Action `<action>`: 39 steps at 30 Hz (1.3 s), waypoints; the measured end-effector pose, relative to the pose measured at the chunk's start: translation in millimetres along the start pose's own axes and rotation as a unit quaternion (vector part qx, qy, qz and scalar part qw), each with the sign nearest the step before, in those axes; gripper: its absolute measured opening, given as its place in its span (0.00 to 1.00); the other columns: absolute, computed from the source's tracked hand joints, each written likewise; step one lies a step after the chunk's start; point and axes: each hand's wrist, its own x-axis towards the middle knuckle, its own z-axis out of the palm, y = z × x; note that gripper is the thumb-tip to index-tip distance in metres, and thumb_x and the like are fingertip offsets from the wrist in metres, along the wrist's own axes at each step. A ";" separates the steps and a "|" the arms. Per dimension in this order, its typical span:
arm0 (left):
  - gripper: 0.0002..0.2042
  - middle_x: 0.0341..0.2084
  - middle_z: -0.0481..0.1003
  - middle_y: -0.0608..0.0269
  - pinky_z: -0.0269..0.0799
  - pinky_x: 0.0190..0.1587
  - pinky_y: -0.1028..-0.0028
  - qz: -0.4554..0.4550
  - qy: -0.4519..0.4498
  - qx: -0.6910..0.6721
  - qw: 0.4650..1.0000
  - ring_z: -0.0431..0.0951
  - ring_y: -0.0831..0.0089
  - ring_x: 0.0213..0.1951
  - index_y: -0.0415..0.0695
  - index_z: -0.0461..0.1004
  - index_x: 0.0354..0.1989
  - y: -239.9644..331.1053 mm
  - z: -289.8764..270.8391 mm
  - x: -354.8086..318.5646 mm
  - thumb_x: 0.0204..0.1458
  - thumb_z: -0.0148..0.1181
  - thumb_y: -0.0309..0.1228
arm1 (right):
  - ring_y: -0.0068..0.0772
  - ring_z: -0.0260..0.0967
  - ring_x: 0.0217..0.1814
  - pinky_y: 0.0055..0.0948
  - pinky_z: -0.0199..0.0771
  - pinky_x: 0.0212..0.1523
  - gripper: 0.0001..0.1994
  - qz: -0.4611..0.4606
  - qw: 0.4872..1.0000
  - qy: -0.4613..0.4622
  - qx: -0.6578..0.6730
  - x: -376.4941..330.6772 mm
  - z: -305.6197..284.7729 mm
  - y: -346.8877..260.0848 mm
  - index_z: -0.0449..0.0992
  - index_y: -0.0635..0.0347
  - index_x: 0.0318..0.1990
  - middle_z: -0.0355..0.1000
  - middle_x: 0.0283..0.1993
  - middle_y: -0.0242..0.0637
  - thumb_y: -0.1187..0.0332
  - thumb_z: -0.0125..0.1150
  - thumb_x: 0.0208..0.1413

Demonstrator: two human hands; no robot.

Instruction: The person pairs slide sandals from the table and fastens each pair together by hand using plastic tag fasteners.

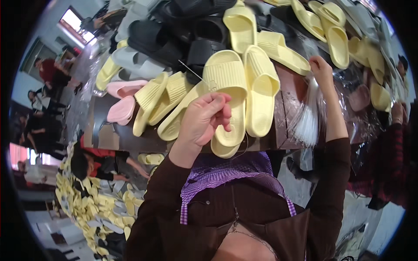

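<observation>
A pair of pale yellow slippers (261, 102) lies on the table's near edge, soles toward me. My left hand (207, 115) is over the left slipper (229, 126), its fingers pinched on a thin clear plastic strand (191, 71). The strand runs up across the slipper's ribbed strap, and a fine loop shows below by the heel. At the right, my right hand (321, 71) is raised with fingers pinched together, just above a bundle of thin clear plastic strands (307, 119). Whatever those fingers hold is too small to make out.
More slippers crowd the brown table (287, 93): yellow, black (156, 41), grey (137, 63) and pink (122, 111). A heap of yellow slippers (96, 202) covers the floor at lower left, a person (102, 163) beside it. Another person's hand (397, 112) is at far right.
</observation>
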 end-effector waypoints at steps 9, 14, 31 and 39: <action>0.09 0.19 0.71 0.59 0.70 0.20 0.75 -0.064 -0.038 0.004 0.997 0.70 0.73 0.18 0.34 0.70 0.38 -13.9 -3.3 -2.0 0.57 0.51 0.29 | 0.19 0.66 0.32 0.18 0.66 0.34 0.05 -0.030 0.998 -0.049 0.041 -4.9 -21.4 -69.4 0.72 0.65 0.37 0.70 0.30 0.31 0.76 0.55 0.54; 0.09 0.17 0.70 0.59 0.68 0.16 0.76 -0.101 -0.047 0.017 0.994 0.68 0.74 0.16 0.34 0.70 0.36 -15.7 -0.6 -4.5 0.57 0.51 0.29 | 0.19 0.65 0.33 0.19 0.66 0.35 0.05 -0.097 0.990 -0.062 0.078 -16.8 -24.7 -113.0 0.72 0.65 0.38 0.71 0.30 0.31 0.76 0.54 0.54; 0.08 0.17 0.62 0.69 0.52 0.11 0.81 -0.318 -0.081 -0.117 0.937 0.58 0.82 0.14 0.36 0.65 0.39 -48.2 39.3 35.5 0.59 0.43 0.29 | 0.18 0.67 0.35 0.18 0.68 0.39 0.07 0.000 0.951 -0.202 0.233 7.9 44.6 -118.8 0.74 0.67 0.38 0.73 0.33 0.30 0.74 0.53 0.55; 0.07 0.19 0.61 0.69 0.57 0.18 0.78 -0.150 -0.019 -0.161 0.975 0.60 0.80 0.18 0.39 0.65 0.37 -63.9 63.5 69.6 0.59 0.42 0.28 | 0.19 0.67 0.37 0.20 0.68 0.41 0.10 0.068 0.912 -0.269 0.303 10.5 50.1 -117.9 0.75 0.66 0.40 0.73 0.34 0.31 0.69 0.51 0.58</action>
